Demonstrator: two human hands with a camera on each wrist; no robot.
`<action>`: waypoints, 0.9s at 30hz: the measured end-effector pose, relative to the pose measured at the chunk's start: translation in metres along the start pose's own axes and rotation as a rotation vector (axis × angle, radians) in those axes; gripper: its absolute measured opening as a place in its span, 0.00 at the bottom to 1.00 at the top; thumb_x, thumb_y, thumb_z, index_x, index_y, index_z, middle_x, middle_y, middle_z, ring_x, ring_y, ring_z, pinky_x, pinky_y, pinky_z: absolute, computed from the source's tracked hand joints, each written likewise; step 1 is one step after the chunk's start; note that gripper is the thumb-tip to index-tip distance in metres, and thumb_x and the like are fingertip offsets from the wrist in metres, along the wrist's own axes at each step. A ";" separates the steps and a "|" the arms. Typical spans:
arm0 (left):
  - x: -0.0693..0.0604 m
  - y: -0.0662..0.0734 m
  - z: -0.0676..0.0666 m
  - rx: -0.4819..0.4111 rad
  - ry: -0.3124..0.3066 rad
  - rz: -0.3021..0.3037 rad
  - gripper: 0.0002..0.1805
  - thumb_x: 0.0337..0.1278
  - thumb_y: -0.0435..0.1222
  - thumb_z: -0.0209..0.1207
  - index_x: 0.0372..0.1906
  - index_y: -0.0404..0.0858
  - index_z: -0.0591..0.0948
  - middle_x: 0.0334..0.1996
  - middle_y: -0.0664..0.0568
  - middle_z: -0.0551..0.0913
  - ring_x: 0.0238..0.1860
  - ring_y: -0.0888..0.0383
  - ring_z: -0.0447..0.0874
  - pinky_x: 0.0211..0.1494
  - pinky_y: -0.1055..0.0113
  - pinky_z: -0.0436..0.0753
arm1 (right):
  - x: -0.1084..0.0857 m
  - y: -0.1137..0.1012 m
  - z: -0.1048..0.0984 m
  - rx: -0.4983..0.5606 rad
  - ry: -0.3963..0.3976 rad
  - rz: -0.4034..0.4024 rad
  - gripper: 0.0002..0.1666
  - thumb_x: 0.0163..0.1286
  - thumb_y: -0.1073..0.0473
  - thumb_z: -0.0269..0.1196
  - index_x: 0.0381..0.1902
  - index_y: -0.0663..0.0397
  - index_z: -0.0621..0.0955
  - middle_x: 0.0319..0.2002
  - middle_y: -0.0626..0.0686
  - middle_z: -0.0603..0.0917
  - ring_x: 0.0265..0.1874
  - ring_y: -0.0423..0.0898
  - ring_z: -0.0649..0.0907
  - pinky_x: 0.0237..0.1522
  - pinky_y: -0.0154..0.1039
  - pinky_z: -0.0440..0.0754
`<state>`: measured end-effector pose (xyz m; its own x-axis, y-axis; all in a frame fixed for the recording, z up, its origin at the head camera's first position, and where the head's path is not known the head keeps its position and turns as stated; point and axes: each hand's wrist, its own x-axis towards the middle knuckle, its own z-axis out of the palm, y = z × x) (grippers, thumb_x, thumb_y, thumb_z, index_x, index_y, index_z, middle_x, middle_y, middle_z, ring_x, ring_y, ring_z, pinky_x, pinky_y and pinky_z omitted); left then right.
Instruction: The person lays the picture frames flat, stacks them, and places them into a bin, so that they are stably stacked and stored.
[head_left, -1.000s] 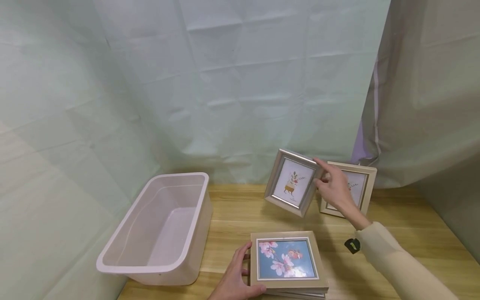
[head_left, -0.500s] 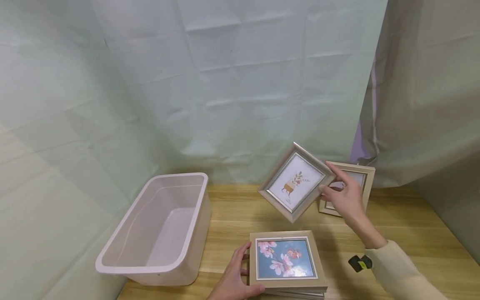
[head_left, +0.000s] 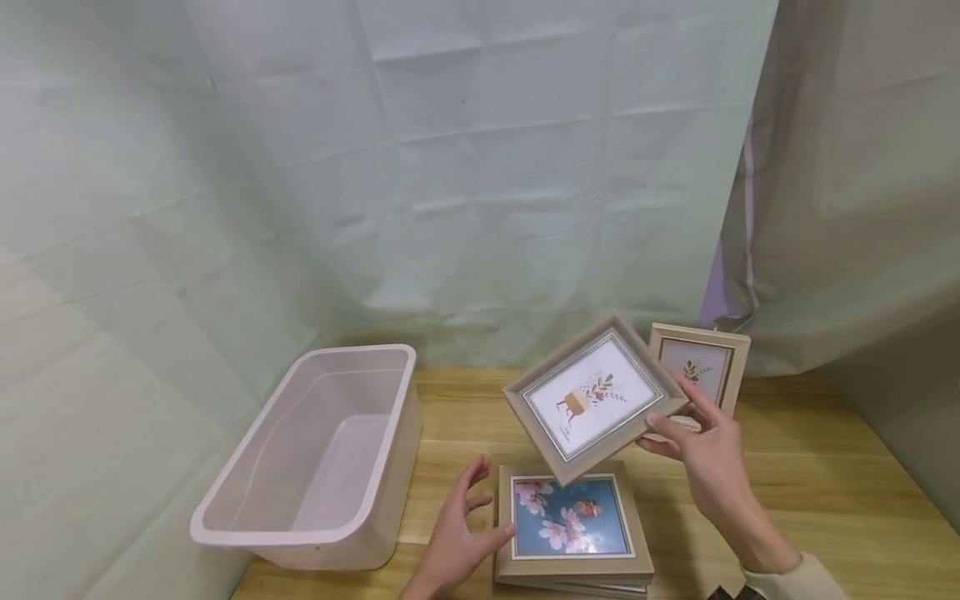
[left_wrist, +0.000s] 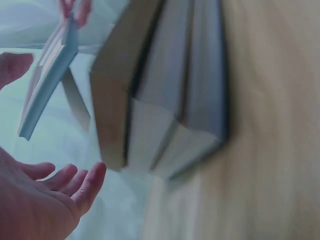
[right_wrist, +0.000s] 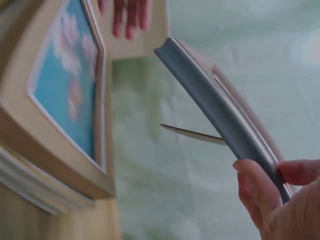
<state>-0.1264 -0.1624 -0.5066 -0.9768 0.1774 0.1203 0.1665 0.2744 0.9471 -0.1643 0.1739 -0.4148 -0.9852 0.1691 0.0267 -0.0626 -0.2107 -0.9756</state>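
Note:
My right hand (head_left: 712, 454) pinches a beige-silver picture frame (head_left: 592, 396) by its right corner. Tilted, the frame hangs in the air above a stack, its plant-pot print facing me. The right wrist view shows its stand leg (right_wrist: 192, 133) swung out from the back. Beneath lies the stack of several frames; the top photo frame (head_left: 573, 533) bears pink blossoms on blue. Beside the stack's left edge is my left hand (head_left: 461, 533), fingers spread and holding nothing. Its thumb overlaps the top frame's edge in the head view, while the left wrist view shows the hand (left_wrist: 45, 200) apart from the stack.
A deep white plastic tub (head_left: 405, 467) stands on the left of the wooden table (head_left: 465, 417). Another small frame (head_left: 697, 362) stands upright at the back right, partly behind my right hand. Pale cloth (head_left: 480, 167) hangs behind and to the left, with a grey-brown curtain (head_left: 855, 208) at right.
The held frame has turned clockwise and come lower and nearer, over the stack. My left hand has let go of the stack's left edge and spread its fingers.

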 end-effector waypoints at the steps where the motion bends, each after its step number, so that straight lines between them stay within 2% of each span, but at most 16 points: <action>1: 0.002 0.003 0.001 -0.047 -0.002 0.008 0.53 0.57 0.34 0.76 0.84 0.33 0.61 0.80 0.35 0.69 0.69 0.40 0.81 0.68 0.57 0.85 | -0.005 0.002 -0.001 0.015 0.002 0.007 0.52 0.74 0.74 0.67 0.88 0.52 0.59 0.47 0.48 0.80 0.38 0.41 0.93 0.44 0.39 0.94; 4: 0.009 0.011 0.003 -0.205 -0.042 0.049 0.49 0.64 0.32 0.71 0.84 0.27 0.59 0.81 0.32 0.67 0.72 0.53 0.78 0.69 0.65 0.84 | -0.020 0.010 -0.005 0.058 0.017 0.031 0.52 0.74 0.75 0.66 0.89 0.52 0.57 0.46 0.47 0.82 0.39 0.42 0.93 0.44 0.39 0.94; 8: 0.018 0.018 0.005 -0.400 -0.157 0.095 0.48 0.74 0.38 0.63 0.84 0.20 0.52 0.81 0.22 0.60 0.73 0.69 0.75 0.75 0.70 0.80 | -0.041 0.021 -0.006 0.113 0.046 0.073 0.54 0.74 0.75 0.66 0.90 0.51 0.55 0.47 0.46 0.83 0.40 0.43 0.94 0.43 0.41 0.94; 13: 0.025 0.024 0.006 -0.591 -0.300 0.049 0.53 0.77 0.47 0.56 0.85 0.20 0.41 0.85 0.20 0.48 0.76 0.63 0.72 0.78 0.72 0.75 | -0.061 0.030 -0.002 0.116 0.090 0.141 0.54 0.74 0.72 0.67 0.90 0.48 0.56 0.46 0.45 0.84 0.41 0.43 0.94 0.44 0.43 0.95; 16: 0.029 0.025 0.009 -0.662 -0.362 0.020 0.55 0.76 0.49 0.54 0.86 0.22 0.37 0.86 0.25 0.49 0.77 0.61 0.69 0.80 0.72 0.72 | -0.070 0.034 -0.001 0.103 0.115 0.186 0.52 0.74 0.71 0.68 0.89 0.45 0.59 0.46 0.42 0.86 0.41 0.43 0.93 0.45 0.43 0.95; 18: 0.030 0.025 0.010 -0.693 -0.380 0.012 0.55 0.76 0.49 0.53 0.86 0.22 0.36 0.84 0.31 0.58 0.77 0.62 0.70 0.80 0.72 0.71 | -0.075 0.037 -0.001 0.114 0.126 0.210 0.52 0.73 0.72 0.68 0.88 0.41 0.62 0.46 0.40 0.87 0.41 0.42 0.93 0.44 0.42 0.95; 20: 0.030 0.024 0.010 -0.720 -0.378 0.002 0.54 0.75 0.47 0.53 0.86 0.22 0.38 0.79 0.42 0.68 0.74 0.64 0.73 0.79 0.70 0.73 | -0.080 0.041 -0.001 0.142 0.132 0.231 0.51 0.73 0.73 0.68 0.85 0.32 0.67 0.46 0.39 0.87 0.41 0.43 0.93 0.44 0.42 0.95; 23: 0.030 0.025 0.010 -0.737 -0.356 -0.017 0.51 0.74 0.45 0.54 0.86 0.23 0.42 0.71 0.57 0.75 0.72 0.65 0.76 0.78 0.69 0.74 | -0.084 0.046 -0.001 0.181 0.149 0.249 0.49 0.71 0.76 0.68 0.77 0.20 0.75 0.45 0.39 0.87 0.40 0.43 0.93 0.43 0.43 0.95; 24: 0.030 0.025 0.009 -0.736 -0.349 -0.023 0.51 0.74 0.45 0.55 0.86 0.24 0.43 0.70 0.59 0.76 0.71 0.64 0.76 0.77 0.69 0.74 | -0.084 0.046 0.000 0.191 0.155 0.255 0.49 0.71 0.76 0.68 0.75 0.18 0.76 0.45 0.39 0.86 0.40 0.43 0.93 0.43 0.43 0.95; 27: 0.029 0.026 0.008 -0.708 -0.327 -0.042 0.50 0.73 0.45 0.58 0.86 0.26 0.46 0.70 0.58 0.76 0.73 0.63 0.75 0.78 0.70 0.73 | -0.084 0.045 0.003 0.182 0.174 0.265 0.52 0.71 0.76 0.68 0.81 0.24 0.71 0.46 0.37 0.86 0.40 0.43 0.93 0.44 0.43 0.95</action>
<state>-0.1496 -0.1423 -0.4805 -0.8726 0.4800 0.0905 -0.1032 -0.3622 0.9264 -0.0845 0.1476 -0.4603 -0.9300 0.2436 -0.2751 0.1489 -0.4347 -0.8882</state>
